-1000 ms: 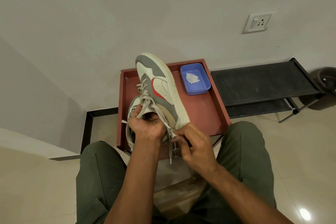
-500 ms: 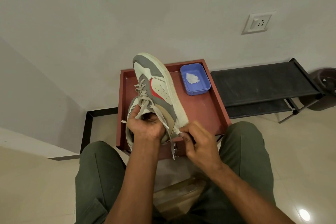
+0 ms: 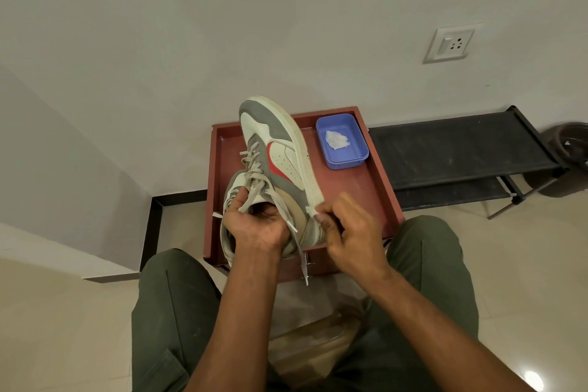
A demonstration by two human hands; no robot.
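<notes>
Above the red tray (image 3: 366, 197) the sneaker (image 3: 280, 149) is held up on a tilt, toe pointing towards the tray's far edge, white sole turned to the tray's right side. The left hand (image 3: 254, 226) is in the shoe's mouth, fingers curled in under the tongue and thumb over the laces, a firm grip. The right hand (image 3: 353, 232) has its fingers bent tight, thumb and forefinger pinching the heel corner of the sole; I cannot tell whether a scrap sits between them. One loose lace (image 3: 302, 251) dangles past the tray's near edge. A second shoe (image 3: 227, 232) lies on the tray under the left hand. The blue tub (image 3: 356, 157) stands in the tray's far right corner, a white wad (image 3: 337, 138) inside.
</notes>
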